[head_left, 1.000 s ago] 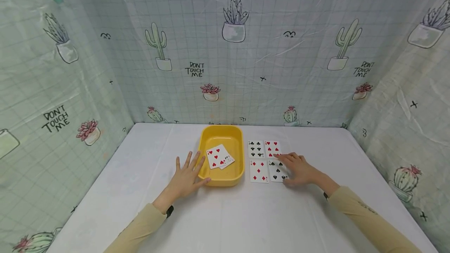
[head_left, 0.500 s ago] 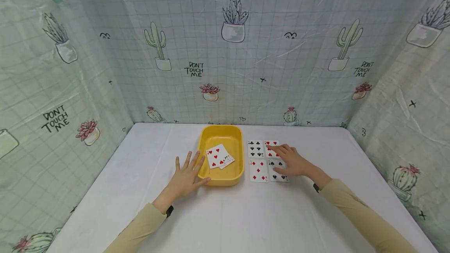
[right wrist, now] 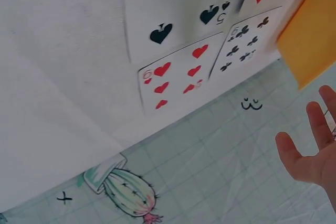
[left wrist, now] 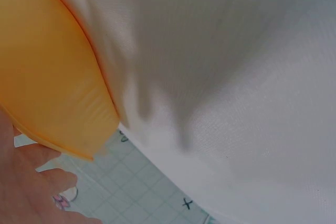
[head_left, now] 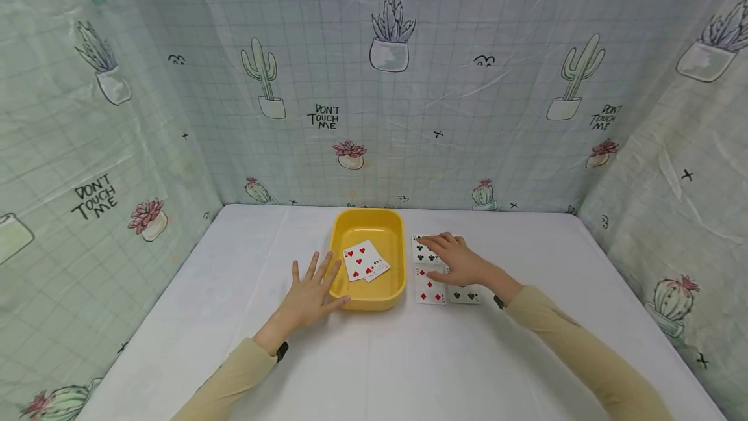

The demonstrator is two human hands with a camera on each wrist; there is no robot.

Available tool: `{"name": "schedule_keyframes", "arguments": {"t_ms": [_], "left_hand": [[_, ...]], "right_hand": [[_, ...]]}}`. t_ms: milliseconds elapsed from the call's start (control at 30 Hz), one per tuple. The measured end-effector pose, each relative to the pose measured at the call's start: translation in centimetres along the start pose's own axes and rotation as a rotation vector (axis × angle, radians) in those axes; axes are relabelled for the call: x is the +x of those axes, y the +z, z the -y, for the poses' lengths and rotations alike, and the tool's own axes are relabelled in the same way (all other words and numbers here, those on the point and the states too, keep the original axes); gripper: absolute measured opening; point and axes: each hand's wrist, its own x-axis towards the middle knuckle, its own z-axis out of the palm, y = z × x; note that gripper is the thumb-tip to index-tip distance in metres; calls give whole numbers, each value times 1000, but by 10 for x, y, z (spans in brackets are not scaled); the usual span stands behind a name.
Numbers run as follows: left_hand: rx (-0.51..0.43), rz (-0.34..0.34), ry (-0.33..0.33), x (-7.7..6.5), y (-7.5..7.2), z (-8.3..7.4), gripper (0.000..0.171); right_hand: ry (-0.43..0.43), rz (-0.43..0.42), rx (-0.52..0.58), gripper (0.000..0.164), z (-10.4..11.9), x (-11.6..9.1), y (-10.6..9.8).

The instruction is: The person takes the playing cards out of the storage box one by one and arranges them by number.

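Pointing lengthwise toward backdrop point(head_left: 444, 96), tub point(head_left: 369, 303) and four cards point(head_left: 430, 294) beside, hands point(head_left: 304, 301) point(head_left: 461, 266) with fingers point(head_left: 323, 268) apart

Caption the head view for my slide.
Left hand splayed at the edge of a yellow tray holding playing cards, right hand over face-up cards on a white table.

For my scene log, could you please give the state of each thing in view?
Yellow tray: upright
Left hand: open, fingers spread
Right hand: open, holding nothing visible
Five of hearts: face up in the tray
Card beneath it: face up, partly covered
Six of clubs: face up, flat
Six of hearts: face up, flat
Five of diamonds: face up, flat
Five of spades: face up, flat
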Motion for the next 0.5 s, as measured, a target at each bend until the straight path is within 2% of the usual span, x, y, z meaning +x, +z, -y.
{"name": "schedule_keyframes", "arguments": {"t_ms": [167, 500], "left_hand": [[1, -4, 1, 0, 0, -1, 80], [20, -34, 7, -2, -3, -4, 80]], "right_hand": [[-30, -8, -4, 67, 13, 15, 1], [-91, 43, -63, 67, 38, 47, 6]]}}
